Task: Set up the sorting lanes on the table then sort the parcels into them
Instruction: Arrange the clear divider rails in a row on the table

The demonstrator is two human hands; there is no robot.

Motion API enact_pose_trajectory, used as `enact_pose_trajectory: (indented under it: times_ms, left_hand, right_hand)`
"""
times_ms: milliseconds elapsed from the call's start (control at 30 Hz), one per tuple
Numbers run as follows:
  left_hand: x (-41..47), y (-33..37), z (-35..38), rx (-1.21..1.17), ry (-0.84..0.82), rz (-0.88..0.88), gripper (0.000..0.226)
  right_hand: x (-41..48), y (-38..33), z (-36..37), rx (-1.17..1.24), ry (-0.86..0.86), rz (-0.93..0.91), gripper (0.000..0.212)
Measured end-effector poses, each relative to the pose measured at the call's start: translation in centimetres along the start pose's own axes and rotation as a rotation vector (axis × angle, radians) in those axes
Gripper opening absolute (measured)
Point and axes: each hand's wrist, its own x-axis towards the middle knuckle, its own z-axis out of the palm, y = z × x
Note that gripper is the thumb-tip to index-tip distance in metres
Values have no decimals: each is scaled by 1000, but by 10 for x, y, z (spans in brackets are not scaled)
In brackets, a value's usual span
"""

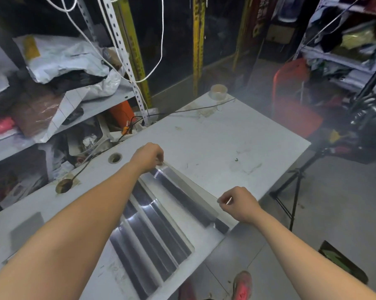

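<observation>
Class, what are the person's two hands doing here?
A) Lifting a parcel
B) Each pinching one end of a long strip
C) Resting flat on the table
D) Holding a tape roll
B: the left hand pinches the far end of the long strip, the right hand its near end.

Low in the frame's centre, lanes (152,230) are lying side by side on the tabletop (226,137). A tape roll (218,91) is sitting at its far corner, upper centre. Parcels (61,59) are lying on a shelf (109,100) at upper left; a chair (291,109) and tripod (295,187) are standing at right.
</observation>
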Motion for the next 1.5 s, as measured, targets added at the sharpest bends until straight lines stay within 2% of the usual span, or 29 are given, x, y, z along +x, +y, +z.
enact_pose_trajectory:
  times_ms: [233, 400, 633, 833, 1133, 1500]
  left_hand:
    - [36, 49, -17, 16, 74, -64, 4]
    - [71, 94, -27, -63, 99, -85, 9]
    - [128, 131, -38, -56, 140, -47, 8]
    - [199, 137, -36, -56, 142, -18, 8]
    - [318, 141, -16, -110, 42, 75, 7]
    - [381, 140, -10, -106, 19, 106, 6]
  right_hand:
    - [11, 57, -62, -50, 22, -48, 14]
    - [23, 95, -103, -43, 66, -83, 17]
    - [43, 128, -144, -1, 113, -98, 16]
    - [82, 144, -169, 28, 139, -52, 16]
    - [145, 158, -183, 52, 175, 55, 15]
    - [184, 157, -195, 77, 176, 107, 17]
